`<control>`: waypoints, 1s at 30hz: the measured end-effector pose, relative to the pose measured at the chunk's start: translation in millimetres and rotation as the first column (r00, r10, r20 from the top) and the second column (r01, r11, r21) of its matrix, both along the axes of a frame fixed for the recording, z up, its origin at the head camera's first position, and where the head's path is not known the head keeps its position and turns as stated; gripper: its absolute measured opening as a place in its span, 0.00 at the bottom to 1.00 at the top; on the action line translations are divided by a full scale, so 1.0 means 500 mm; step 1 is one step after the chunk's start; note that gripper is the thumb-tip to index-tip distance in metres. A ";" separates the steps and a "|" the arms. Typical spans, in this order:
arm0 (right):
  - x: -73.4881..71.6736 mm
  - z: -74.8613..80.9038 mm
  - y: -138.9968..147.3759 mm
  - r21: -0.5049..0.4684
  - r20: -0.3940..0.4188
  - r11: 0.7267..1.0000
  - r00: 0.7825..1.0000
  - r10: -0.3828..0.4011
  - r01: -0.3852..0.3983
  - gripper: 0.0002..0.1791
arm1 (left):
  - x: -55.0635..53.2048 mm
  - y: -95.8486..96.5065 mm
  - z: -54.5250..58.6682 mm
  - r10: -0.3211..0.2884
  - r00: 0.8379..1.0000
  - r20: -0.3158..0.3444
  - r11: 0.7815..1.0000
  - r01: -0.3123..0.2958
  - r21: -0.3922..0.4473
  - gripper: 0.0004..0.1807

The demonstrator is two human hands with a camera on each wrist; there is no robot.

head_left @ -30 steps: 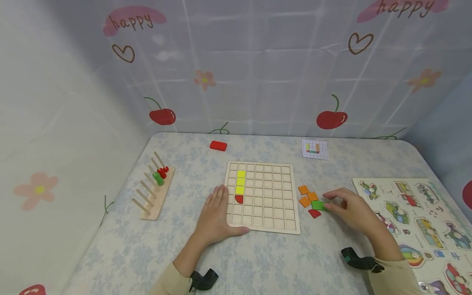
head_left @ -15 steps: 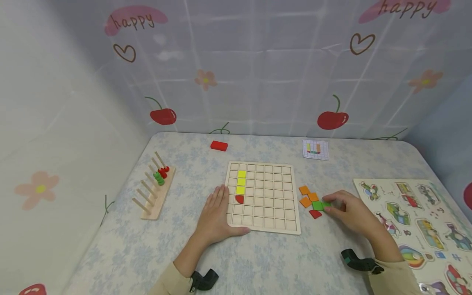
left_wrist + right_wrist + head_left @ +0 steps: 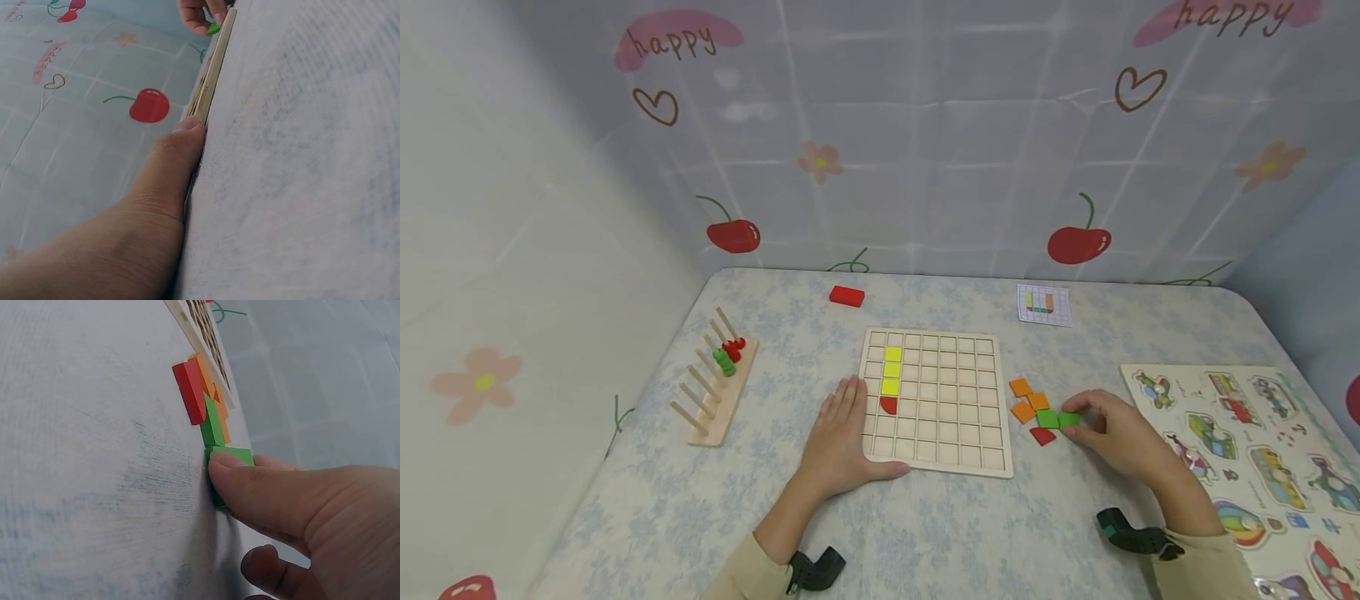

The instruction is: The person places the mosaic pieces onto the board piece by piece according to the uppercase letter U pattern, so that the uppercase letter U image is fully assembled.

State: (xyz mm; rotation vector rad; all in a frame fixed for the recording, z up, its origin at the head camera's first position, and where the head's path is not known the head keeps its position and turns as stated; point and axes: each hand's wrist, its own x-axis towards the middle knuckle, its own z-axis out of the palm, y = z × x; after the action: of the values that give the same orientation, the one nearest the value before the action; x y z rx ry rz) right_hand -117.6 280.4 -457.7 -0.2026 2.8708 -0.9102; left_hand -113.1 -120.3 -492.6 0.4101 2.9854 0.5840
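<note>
My left hand [image 3: 842, 437] lies with straight fingers along the left edge of a wooden grid board [image 3: 955, 400], the thumb [image 3: 178, 150] against its front edge. Seated in the board's cells are three yellow square tiles [image 3: 891, 370] in a column, with a red quarter-round tile [image 3: 889, 405] below them. Right of the board, my right hand [image 3: 1112, 429] pinches a green square block [image 3: 236, 454] between thumb and fingers. Beside it lie another green block [image 3: 1047, 418], a red quarter-round block [image 3: 1042, 436] and three orange blocks [image 3: 1037, 401].
A printed pattern card [image 3: 1043, 305] and a red block [image 3: 847, 296] lie toward the back. On the left stands a wooden peg rack [image 3: 730, 400] with red and green beads. A picture puzzle board [image 3: 1240, 450] lies at the right, partly under the right forearm.
The right hand has shifted slightly right with the green block, and more of that block shows between the fingers. The left hand stays at the board's edge.
</note>
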 end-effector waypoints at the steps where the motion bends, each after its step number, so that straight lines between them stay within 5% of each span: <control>1: 0.000 0.000 0.000 -0.002 0.007 1.000 1.000 -0.005 0.005 0.13 | 0.000 0.000 0.001 0.000 1.000 0.001 1.000 0.000 -0.001 0.78; 15: -0.023 0.018 -0.045 -0.103 -0.044 0.994 0.998 -0.041 0.036 0.11 | -0.001 0.001 0.003 -0.004 1.000 -0.009 1.000 0.004 0.003 0.77; 30: -0.058 0.015 -0.225 -0.257 -0.001 0.957 0.991 0.137 -0.133 0.08 | -0.001 0.001 -0.001 0.003 1.000 -0.001 1.000 -0.003 -0.001 0.78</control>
State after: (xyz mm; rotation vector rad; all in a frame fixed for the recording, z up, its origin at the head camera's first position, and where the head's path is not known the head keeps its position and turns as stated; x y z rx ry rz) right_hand -146.4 167.8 -450.3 -0.4083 2.6763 -1.2462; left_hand -113.3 -119.8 -493.3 0.4053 2.9876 0.5828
